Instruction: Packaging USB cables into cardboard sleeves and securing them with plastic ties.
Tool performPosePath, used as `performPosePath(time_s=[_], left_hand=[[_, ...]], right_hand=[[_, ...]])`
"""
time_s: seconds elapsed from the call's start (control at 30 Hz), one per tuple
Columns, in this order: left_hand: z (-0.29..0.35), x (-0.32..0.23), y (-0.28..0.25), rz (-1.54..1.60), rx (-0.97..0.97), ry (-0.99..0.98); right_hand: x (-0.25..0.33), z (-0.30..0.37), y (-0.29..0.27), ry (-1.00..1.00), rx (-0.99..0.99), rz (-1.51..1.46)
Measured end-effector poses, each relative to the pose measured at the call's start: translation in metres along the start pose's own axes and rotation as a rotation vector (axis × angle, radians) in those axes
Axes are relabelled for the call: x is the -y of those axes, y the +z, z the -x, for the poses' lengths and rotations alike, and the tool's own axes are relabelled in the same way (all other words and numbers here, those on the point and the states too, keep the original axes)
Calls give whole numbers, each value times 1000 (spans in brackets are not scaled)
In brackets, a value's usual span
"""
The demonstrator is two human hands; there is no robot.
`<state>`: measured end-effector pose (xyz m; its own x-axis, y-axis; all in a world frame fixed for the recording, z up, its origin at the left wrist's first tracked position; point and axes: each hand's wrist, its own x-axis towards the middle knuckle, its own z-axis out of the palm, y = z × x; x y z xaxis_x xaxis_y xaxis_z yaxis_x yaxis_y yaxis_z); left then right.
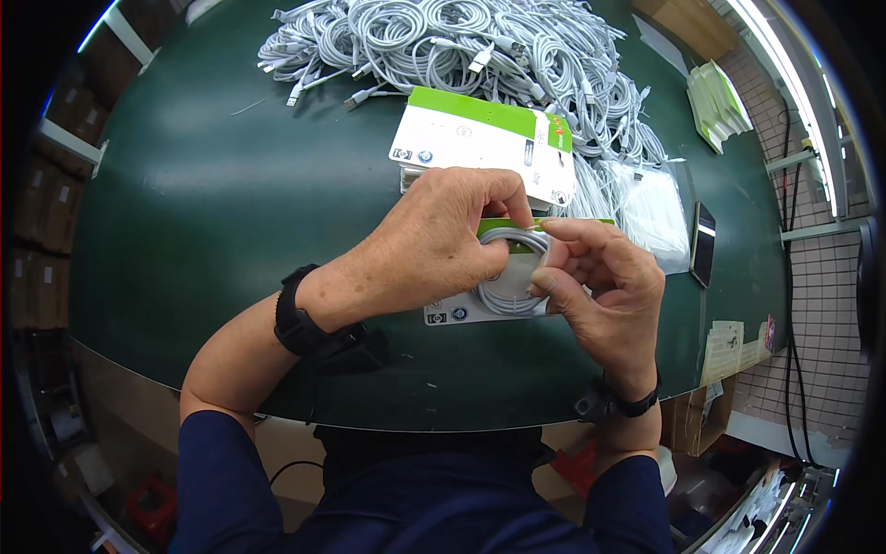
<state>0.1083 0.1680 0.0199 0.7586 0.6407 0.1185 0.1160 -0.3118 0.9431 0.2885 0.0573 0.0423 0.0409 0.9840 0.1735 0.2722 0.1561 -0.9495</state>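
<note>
A coiled light-grey cable (503, 303) lies against a white and green packaging card (452, 312) on the table in front of me. My left hand (429, 231) reaches over from the left, its thumb inside the coil and its index finger bent down to the coil's top. My right hand (609, 277) pinches the coil's right side between thumb and fingers. Both index fingertips nearly meet at the top edge; a thin strip may be between them, too small to tell. Just beyond is a stack of similar white and green cards (489, 138).
A large heap of coiled cables (443, 46) covers the far side. Thin white strips (595, 189) and clear plastic bags (653, 214) lie right of the card stack, beside a phone (703, 245). More folded cards (717, 106) sit far right. The dark green table (203, 212) has a curved near edge.
</note>
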Motion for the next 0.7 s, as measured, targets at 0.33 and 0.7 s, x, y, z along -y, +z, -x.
performPosePath(time_s=[0.33,0.7], left_hand=[[-1,2,-1,-5,-1,24],[0,2,-2,-6,-23,36]], right_hand=[[-15,-7,-4,-271,-19,185],[-8,-2,1,-287,-46,308]])
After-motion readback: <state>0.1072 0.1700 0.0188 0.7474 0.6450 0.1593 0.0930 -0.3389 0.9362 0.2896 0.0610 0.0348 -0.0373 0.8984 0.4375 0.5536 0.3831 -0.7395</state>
